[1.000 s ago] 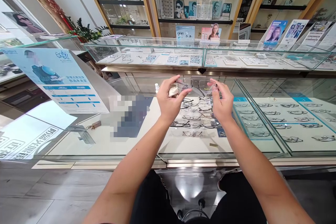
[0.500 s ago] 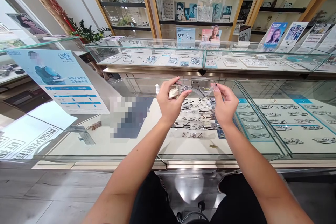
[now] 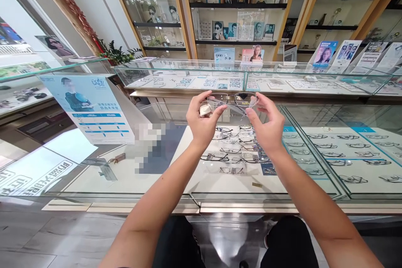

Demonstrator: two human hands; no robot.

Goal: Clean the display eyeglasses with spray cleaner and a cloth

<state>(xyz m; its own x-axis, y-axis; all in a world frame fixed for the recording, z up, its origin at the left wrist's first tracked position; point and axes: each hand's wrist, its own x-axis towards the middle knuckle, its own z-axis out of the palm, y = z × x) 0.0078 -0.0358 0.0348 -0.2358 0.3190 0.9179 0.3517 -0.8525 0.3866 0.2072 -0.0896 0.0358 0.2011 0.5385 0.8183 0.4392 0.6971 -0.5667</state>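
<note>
While both arms are stretched out over the glass counter [image 3: 94, 184], a pair of thin-rimmed spectacles [image 3: 232, 99] is held up in the air above it, roughly over the rows of frames [image 3: 234, 150] laid out inside the case. The left hand [image 3: 203, 121] has its thumb and forefinger pinched on the left lens edge, and the curled lower fingers seem to cradle a small pale wad [image 3: 204, 110], perhaps a cloth, though it is too small to tell. The right hand [image 3: 266, 123] pinches the right lens rim between thumb and fingertips, the other fingers loosely bent and gripping nothing else.

These spectacles look very light, with slim metal wire around clear lenses, one of which carries a small printed sticker. I would judge them springy but easily bent out of shape, and the lenses smooth enough to smear or slip under a sweaty finger. Holding by the rims at the outer corners, as both hands do, looks the safest grip; the bridge and the folded temples appear too fine to bear a squeeze.

To the left of the counter's middle stands a blue and white poster [image 3: 91, 106], and beyond the counter runs a second glass case [image 3: 188, 73] before wooden shelving.
</note>
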